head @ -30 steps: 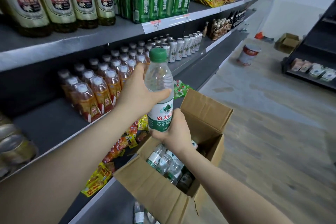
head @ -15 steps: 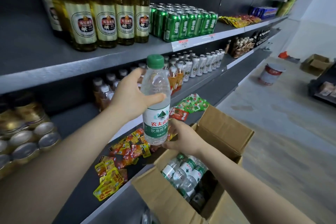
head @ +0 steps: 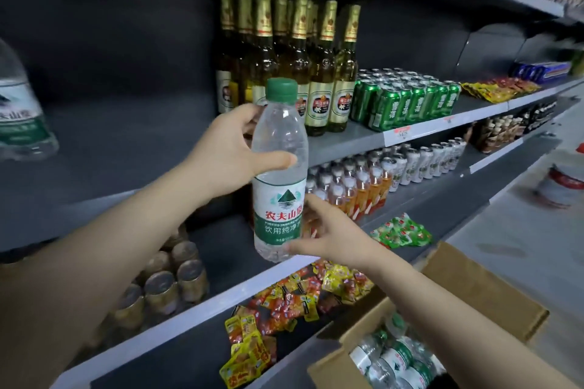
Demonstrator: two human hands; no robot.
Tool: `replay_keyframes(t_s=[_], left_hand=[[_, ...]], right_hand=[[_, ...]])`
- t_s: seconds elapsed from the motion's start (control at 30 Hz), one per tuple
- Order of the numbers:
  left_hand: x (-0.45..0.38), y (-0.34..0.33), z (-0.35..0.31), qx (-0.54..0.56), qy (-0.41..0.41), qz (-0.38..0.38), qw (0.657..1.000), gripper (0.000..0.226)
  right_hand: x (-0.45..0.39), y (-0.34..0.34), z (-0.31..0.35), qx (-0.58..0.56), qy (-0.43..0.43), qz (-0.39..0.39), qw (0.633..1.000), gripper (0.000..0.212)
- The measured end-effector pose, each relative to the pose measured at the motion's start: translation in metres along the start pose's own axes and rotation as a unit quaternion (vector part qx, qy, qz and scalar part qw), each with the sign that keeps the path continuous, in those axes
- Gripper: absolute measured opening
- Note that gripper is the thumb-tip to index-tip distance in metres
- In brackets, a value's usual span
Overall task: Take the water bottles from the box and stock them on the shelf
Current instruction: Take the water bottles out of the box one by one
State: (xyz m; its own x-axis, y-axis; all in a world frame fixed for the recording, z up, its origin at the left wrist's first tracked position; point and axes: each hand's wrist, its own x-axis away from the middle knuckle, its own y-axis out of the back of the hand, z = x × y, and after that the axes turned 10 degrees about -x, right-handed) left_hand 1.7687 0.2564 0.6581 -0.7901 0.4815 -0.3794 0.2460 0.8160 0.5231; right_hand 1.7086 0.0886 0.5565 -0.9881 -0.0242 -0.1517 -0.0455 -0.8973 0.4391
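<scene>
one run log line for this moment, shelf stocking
left hand grips water bottle | right hand touches its base | box open

The left hand lifts the water bottle higher, while the right hand loosens at its base.

Box of bottles sits right, below the shelf.

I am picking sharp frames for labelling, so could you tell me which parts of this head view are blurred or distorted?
Head view: the held water bottle is fairly sharp; the bottle at the left edge and the red-and-white bucket smear with motion blur; the wide lens bends the shelf edges.
</scene>
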Motion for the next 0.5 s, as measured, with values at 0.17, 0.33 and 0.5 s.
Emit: replay_keyframes(t_s=[0.17,0.33,0.5], left_hand=[[-0.007,0.051,0.002,0.008,-0.006,-0.025,1.000,0.041],[-0.016,0.098,0.012,0.002,0.008,-0.017,1.000,0.049],[-0.013,0.140,0.035,-0.035,0.019,-0.030,0.999,0.020]], right_hand=[[-0.040,-0.028,0.035,-0.049,0.053,-0.008,0.997,0.060],[-0.076,-0.054,0.064,-0.054,0.087,-0.024,0.995,0.064],[-0.108,-0.077,0.080,-0.062,0.097,-0.025,0.993,0.057]])
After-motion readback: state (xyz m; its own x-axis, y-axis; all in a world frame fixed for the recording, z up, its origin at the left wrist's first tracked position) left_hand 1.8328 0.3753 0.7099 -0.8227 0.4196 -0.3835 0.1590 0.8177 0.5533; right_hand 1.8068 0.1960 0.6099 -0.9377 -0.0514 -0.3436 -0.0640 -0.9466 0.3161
